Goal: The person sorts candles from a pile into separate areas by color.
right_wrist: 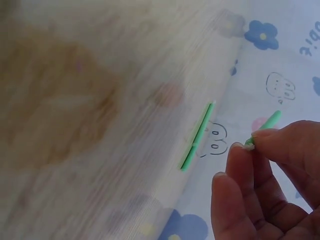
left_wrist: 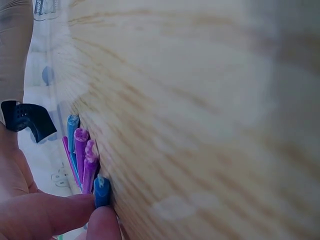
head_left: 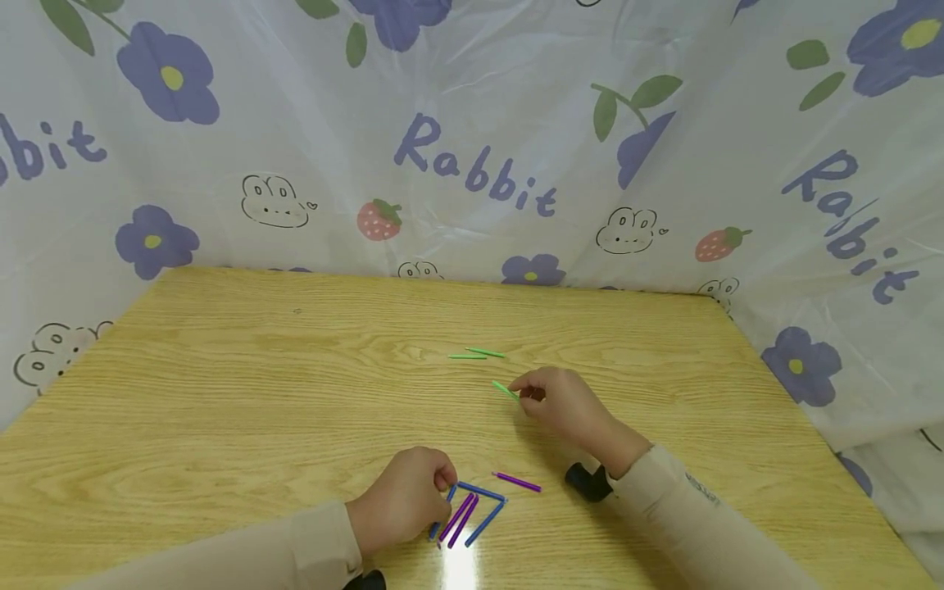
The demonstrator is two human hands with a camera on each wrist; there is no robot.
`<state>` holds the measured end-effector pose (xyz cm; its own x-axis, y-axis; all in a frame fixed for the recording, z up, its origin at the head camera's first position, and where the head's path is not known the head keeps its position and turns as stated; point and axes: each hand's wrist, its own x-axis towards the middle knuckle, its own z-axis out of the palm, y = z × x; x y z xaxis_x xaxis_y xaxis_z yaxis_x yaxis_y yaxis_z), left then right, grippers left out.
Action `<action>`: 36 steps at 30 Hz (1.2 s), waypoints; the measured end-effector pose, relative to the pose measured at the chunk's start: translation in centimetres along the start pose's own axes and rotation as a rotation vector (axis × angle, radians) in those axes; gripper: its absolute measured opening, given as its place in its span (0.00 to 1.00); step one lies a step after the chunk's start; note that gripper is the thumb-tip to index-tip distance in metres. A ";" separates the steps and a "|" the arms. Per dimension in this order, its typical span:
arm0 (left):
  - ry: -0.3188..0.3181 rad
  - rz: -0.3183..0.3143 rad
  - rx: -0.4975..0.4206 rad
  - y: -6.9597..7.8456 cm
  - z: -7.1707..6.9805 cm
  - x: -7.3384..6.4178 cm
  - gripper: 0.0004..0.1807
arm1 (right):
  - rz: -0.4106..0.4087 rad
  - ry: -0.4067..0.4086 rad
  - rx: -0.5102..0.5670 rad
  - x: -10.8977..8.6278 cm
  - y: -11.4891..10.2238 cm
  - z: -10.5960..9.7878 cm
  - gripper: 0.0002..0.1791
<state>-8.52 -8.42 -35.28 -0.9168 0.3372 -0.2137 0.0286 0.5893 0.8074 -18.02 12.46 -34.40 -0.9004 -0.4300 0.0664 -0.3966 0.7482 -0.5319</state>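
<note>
My left hand (head_left: 404,501) pinches the near end of a thin blue candle (left_wrist: 102,192) between thumb and finger, down at the tabletop. That candle and two more, a top blue candle (head_left: 483,492) and a right blue candle (head_left: 484,524), form a three-sided outline. Inside it lie two purple candles, one (head_left: 456,518) beside the other (head_left: 464,522). Farther forward and to the right, my right hand (head_left: 566,406) holds a green candle (right_wrist: 270,120) by one end, between thumb and fingertips, seemingly just above the table.
Two more green candles, one (head_left: 468,356) beside the other (head_left: 487,352), lie toward the back of the wooden table (head_left: 258,393). A single purple candle (head_left: 519,482) rests right of the outline. Behind hangs a printed cloth (head_left: 472,74).
</note>
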 end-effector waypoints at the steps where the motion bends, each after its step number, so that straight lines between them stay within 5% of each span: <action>1: -0.001 -0.002 -0.002 0.0 0.0 0.0 0.12 | -0.002 -0.001 0.003 0.1 0.0 0.0 0.10; 36: 0.007 0.017 -0.002 -0.3 -0.1 0.0 0.13 | 0.051 -0.137 0.108 5.9 1.0 -0.4 0.12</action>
<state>-8.59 -8.67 -35.49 -0.9192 0.3416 -0.1959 0.0431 0.5818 0.8122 -23.83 10.91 -34.21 -0.8831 -0.4632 -0.0742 -0.3231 0.7152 -0.6198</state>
